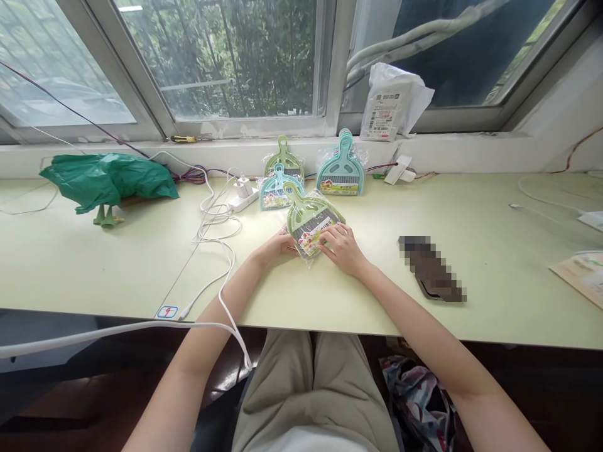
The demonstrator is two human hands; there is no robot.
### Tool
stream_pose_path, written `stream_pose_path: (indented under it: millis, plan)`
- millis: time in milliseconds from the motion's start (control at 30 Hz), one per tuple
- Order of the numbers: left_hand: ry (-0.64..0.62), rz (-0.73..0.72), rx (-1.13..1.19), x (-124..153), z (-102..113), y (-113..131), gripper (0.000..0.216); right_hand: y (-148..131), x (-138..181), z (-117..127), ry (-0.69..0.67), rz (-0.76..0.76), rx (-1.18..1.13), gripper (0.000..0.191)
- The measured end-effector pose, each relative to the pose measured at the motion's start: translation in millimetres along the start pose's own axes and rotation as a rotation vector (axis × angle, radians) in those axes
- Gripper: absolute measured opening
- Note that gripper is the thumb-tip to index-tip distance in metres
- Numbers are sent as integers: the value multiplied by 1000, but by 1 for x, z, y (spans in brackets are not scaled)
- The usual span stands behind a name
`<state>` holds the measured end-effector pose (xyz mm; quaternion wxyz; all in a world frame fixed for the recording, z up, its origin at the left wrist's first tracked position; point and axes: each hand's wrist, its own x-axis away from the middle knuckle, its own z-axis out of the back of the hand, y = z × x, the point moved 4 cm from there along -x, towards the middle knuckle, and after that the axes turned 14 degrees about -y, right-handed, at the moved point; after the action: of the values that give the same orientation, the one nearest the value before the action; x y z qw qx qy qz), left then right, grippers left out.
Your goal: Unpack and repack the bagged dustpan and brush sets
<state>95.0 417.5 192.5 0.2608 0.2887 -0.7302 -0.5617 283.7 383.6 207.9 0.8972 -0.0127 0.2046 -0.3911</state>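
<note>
A small green dustpan-and-brush set [311, 220] in a clear plastic bag lies on the pale yellow-green table [377, 276] straight ahead. My left hand [277, 245] grips its lower left edge with curled fingers. My right hand [342, 246] rests on its lower right part, fingers bent on the bag and label. Behind it lie a blue set [276, 191], another green set [283, 158] and a stack of teal sets [342, 168], all bagged.
A green plastic bag [110, 179] lies at the far left. White cables [214, 232] and a power strip [242, 198] run left of centre. A dark blurred flat object [431, 269] lies to the right. A white packet [391, 103] stands on the sill; paper [581, 273] at far right.
</note>
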Motion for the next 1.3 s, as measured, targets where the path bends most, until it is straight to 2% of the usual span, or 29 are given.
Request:
stream_pose_path:
  millis: [167,267,400,500,967,1300]
  plan:
    - [-13,1,-29,0,-2,-1,54,3,0,-4,-65,-11,33,22]
    - [-4,4,-35,0,-4,-1,56,1,0,-3,-83,6,37,17]
    - [21,-6,-11,-1,-2,0,56,-1,0,3,-9,39,9,14]
    - [66,-17,7,-1,1,1,53,-1,1,6,33,41,-10,19]
    - [104,-46,48,-3,1,4,50,-6,3,12,58,12,6,31]
    - [142,-37,97,-2,3,3,53,-5,5,11,75,6,-32,27]
